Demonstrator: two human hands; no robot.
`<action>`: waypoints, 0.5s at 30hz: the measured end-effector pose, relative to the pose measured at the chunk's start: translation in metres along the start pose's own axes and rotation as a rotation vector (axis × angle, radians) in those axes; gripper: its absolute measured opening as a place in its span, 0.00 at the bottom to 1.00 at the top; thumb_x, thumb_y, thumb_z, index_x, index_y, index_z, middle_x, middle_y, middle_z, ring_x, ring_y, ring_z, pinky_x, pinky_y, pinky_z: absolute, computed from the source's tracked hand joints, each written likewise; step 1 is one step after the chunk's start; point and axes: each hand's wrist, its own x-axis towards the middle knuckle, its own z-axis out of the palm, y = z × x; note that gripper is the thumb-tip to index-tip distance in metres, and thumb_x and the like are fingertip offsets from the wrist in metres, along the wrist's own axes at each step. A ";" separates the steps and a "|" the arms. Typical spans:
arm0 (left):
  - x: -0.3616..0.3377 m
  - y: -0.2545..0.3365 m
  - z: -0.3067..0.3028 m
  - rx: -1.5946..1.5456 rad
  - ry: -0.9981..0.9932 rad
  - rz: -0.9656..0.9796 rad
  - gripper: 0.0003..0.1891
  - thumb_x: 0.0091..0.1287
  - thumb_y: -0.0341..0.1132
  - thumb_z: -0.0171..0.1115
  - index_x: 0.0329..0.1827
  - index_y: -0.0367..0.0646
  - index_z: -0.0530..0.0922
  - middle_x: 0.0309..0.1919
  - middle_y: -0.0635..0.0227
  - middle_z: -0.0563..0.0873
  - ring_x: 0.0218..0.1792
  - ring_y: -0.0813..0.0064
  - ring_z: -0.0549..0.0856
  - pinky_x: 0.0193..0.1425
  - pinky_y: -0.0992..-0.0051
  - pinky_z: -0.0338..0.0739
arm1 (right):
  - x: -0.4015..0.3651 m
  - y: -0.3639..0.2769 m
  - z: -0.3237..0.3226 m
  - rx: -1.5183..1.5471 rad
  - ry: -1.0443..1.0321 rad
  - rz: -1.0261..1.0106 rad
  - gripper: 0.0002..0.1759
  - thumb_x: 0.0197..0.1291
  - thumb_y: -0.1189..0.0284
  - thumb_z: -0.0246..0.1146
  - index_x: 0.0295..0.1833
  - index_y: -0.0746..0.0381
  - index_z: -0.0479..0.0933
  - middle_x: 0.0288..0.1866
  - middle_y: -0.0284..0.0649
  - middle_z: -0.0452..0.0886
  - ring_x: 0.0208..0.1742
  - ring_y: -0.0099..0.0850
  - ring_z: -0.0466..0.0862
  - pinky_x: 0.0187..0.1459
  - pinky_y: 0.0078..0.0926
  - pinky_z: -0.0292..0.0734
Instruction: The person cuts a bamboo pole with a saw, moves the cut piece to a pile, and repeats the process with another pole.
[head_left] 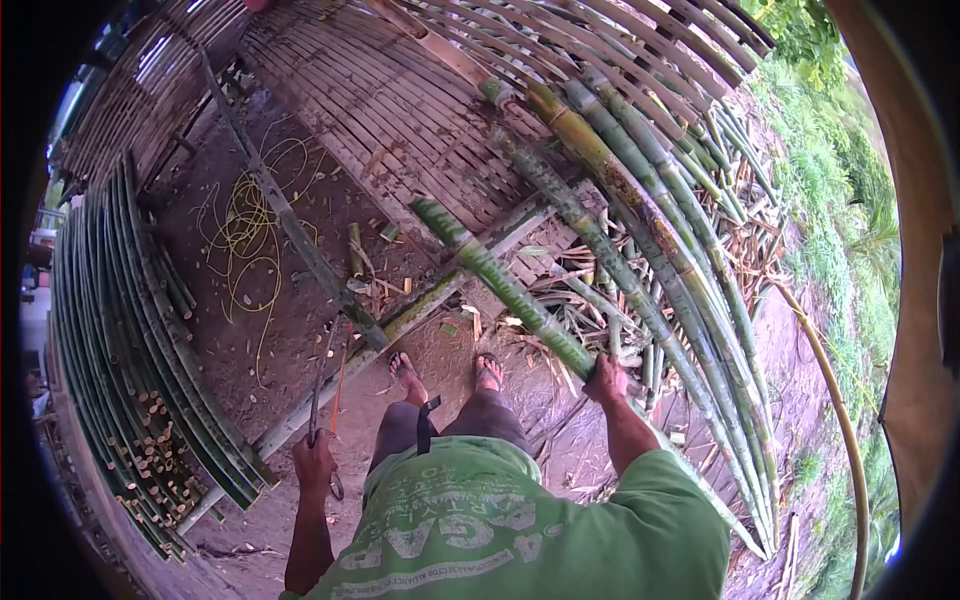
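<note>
Left hand (313, 465), 7 o'clock: fingers closed round a slim tool (320, 387); right hand (606, 381), 4 o'clock: clamped on a bamboo pole (510, 291) crossing a beam (424, 307) towards 11. I judge the step as positioning the pole; next calls for a steady grip.

White lettering on the green shirt (540, 555) at six o'clock.
Seen upside down, the large letters (450, 540) on its front appear to read "AGAP"; toward twelve o'clock from them, a smaller word shows "ARTYLI", its ends unclear. Toward six o'clock, a small line (440, 577) seems to include "SECTOR ALLIANCE OF THE"; the rest is too faint to read.
</note>
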 end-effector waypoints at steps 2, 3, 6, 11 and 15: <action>-0.001 -0.006 -0.008 0.001 0.003 0.006 0.18 0.67 0.42 0.58 0.22 0.40 0.71 0.10 0.73 0.68 0.09 0.78 0.70 0.14 0.73 0.63 | -0.045 -0.031 0.015 -0.061 -0.134 -0.044 0.30 0.39 0.70 0.72 0.51 0.59 0.70 0.52 0.50 0.74 0.56 0.50 0.78 0.54 0.44 0.78; 0.002 -0.010 -0.013 0.043 0.003 0.030 0.18 0.67 0.41 0.58 0.21 0.40 0.71 0.10 0.73 0.68 0.09 0.79 0.69 0.14 0.73 0.63 | -0.061 -0.040 0.027 -0.039 -0.184 -0.084 0.28 0.39 0.70 0.71 0.50 0.58 0.71 0.51 0.49 0.74 0.55 0.50 0.78 0.54 0.44 0.77; 0.028 -0.032 -0.035 -0.037 0.008 -0.044 0.19 0.66 0.40 0.60 0.18 0.40 0.71 0.10 0.74 0.69 0.09 0.80 0.69 0.14 0.73 0.61 | -0.110 -0.069 0.050 -0.106 -0.299 -0.159 0.38 0.31 0.61 0.79 0.53 0.58 0.72 0.52 0.47 0.73 0.55 0.48 0.77 0.55 0.43 0.76; 0.080 -0.052 -0.051 0.082 -0.008 0.042 0.19 0.65 0.40 0.63 0.19 0.36 0.73 0.10 0.67 0.70 0.15 0.79 0.70 0.21 0.70 0.64 | -0.108 -0.160 0.012 -0.155 -0.393 -0.269 0.38 0.30 0.59 0.78 0.51 0.60 0.73 0.50 0.48 0.75 0.51 0.48 0.80 0.52 0.44 0.77; 0.084 -0.037 -0.073 0.046 0.031 0.045 0.17 0.63 0.39 0.63 0.21 0.35 0.75 0.12 0.64 0.73 0.17 0.79 0.70 0.24 0.69 0.65 | -0.043 -0.297 -0.033 -0.206 -0.301 -0.398 0.38 0.25 0.56 0.76 0.46 0.61 0.73 0.41 0.46 0.81 0.46 0.46 0.82 0.50 0.42 0.77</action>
